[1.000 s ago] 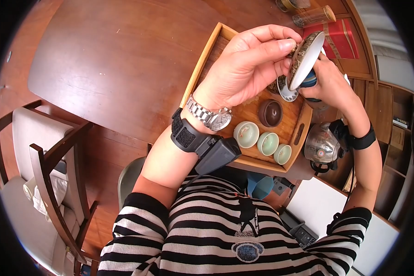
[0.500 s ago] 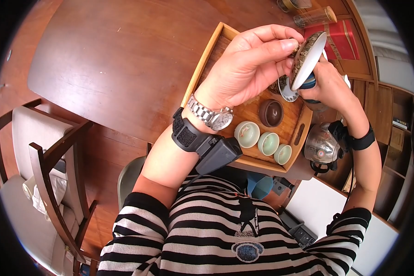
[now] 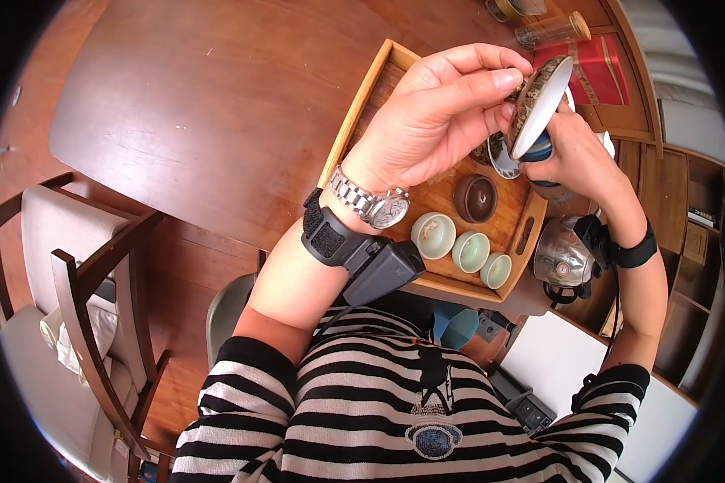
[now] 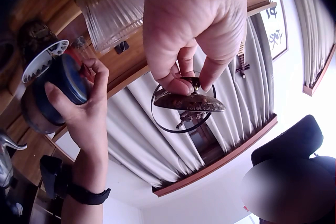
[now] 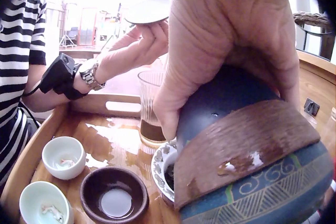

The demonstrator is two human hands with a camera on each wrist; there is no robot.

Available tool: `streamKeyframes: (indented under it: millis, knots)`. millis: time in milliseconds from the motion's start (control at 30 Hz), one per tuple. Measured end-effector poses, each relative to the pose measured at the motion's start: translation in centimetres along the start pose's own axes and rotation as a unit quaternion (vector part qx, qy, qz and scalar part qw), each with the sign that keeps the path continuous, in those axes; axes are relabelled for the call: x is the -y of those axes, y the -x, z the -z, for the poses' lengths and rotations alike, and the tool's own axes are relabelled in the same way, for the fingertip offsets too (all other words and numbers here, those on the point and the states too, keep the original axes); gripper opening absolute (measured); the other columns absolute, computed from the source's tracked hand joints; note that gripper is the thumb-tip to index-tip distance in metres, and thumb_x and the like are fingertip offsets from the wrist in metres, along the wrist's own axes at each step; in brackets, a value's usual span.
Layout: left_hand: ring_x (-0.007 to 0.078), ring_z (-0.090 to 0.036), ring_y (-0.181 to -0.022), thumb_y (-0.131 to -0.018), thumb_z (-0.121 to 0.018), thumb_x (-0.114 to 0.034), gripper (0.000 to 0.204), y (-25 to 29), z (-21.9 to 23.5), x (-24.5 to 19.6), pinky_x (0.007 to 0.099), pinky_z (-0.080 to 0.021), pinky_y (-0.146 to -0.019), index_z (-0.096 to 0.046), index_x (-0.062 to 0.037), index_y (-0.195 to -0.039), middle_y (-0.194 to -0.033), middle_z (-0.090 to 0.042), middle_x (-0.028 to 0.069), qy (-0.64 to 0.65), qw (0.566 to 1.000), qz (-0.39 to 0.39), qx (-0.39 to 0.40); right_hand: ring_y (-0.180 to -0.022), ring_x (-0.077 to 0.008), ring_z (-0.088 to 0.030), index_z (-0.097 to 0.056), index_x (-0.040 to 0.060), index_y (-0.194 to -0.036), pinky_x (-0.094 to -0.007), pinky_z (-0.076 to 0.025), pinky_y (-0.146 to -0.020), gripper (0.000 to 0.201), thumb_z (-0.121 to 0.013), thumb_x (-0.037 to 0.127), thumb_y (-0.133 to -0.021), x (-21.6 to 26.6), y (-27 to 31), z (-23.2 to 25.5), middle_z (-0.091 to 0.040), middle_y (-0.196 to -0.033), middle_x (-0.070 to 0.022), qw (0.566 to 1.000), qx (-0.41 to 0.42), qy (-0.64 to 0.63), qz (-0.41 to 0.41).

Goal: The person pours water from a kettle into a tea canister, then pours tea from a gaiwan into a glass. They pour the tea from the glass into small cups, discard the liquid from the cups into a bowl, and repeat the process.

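My left hand [image 3: 431, 117] pinches a lid [image 3: 544, 105] by its knob, with thumb and fingertips. The lid is brown-patterned outside and white inside, and is turned on edge in the head view. My right hand [image 3: 580, 153] grips a blue ceramic vessel [image 5: 247, 150] with a brown band and a carved pattern. This vessel is tilted beside a white-rimmed tea bowl [image 3: 506, 161] with a patterned edge. Dark leaves [image 5: 169, 175] show inside the bowl in the right wrist view, where the vessel hides much of it.
A wooden tray [image 3: 354, 121] holds a dark brown bowl [image 3: 475, 199], several pale green cups [image 3: 470, 252] and a glass pitcher [image 5: 152, 129] with brown liquid. The metal kettle [image 3: 561, 253] stands beside the tray. Farther back lie a red box [image 3: 600, 72] and a glass jar [image 3: 552, 30].
The blue vessel in my right hand has shifted slightly, and a little more of its lower part shows. My left hand and the lid have hardly moved.
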State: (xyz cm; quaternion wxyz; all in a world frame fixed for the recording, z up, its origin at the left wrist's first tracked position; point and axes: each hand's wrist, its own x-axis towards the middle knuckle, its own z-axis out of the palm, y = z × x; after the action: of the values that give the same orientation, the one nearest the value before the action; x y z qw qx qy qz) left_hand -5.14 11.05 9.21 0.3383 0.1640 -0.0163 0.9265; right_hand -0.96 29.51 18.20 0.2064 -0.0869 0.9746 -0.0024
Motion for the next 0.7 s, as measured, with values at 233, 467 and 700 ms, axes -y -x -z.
streamKeyframes:
  millis: [233,467,700]
  knots:
    - [0.0123,-0.057,-0.080,-0.087,-0.051,-0.006,0.020,-0.08,0.10,0.04,0.0240,-0.048,-0.072,-0.054,0.0027,-0.105,-0.091,-0.059,0.0092,0.011,1.000,0.003,0.005,-0.085,-0.0367,-0.051,-0.044,0.0088,-0.115,-0.0413,-0.045,-0.077,0.065,-0.069,0.010,-0.055,0.06,0.21,0.28,-0.055,-0.086,-0.0220,1.000,0.002,-0.009,-0.015]
    - [0.0131,-0.057,-0.081,-0.087,-0.051,-0.006,0.020,-0.11,0.13,0.08,0.0244,-0.048,-0.073,-0.054,0.0028,-0.105,-0.091,-0.060,0.0097,0.018,1.000,-0.001,0.014,-0.088,-0.0346,-0.051,-0.045,0.0086,-0.111,-0.0409,-0.044,-0.078,0.059,-0.068,0.010,-0.056,0.17,0.31,0.46,-0.058,-0.091,-0.0171,1.000,0.006,-0.002,-0.024]
    - [0.0123,-0.057,-0.079,-0.087,-0.052,-0.006,0.019,-0.13,0.18,0.09,0.0240,-0.048,-0.072,-0.054,0.0026,-0.104,-0.090,-0.059,0.0088,0.006,1.000,-0.003,0.012,-0.089,-0.0350,-0.051,-0.044,0.0096,-0.109,-0.0410,-0.044,-0.078,0.058,-0.067,0.009,-0.056,0.05,0.62,0.51,-0.058,-0.091,-0.0165,1.000,0.005,-0.002,-0.031]
